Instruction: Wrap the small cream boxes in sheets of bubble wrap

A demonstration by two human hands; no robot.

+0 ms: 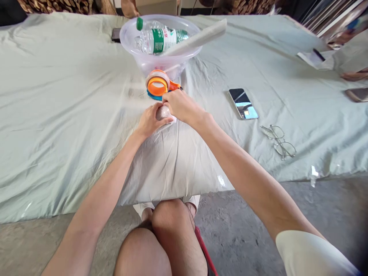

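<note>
My left hand [150, 122] is curled around the gathered top of a clear plastic-wrapped bundle [172, 161] that lies on the pale green sheet [57, 115] in front of me. My right hand [180, 105] is closed in a pinch at the same gathered neck [163, 112], right beside an orange tape dispenser [158, 84] with a roll of clear tape. What the right fingers pinch is hidden; it may be the tape end.
A clear plastic bowl [184, 57] behind the dispenser holds a water bottle [159, 38] and a rolled sheet [198, 38]. A phone [243, 103] and glasses [278, 141] lie to the right. Papers and another person's hand [355, 74] are at far right.
</note>
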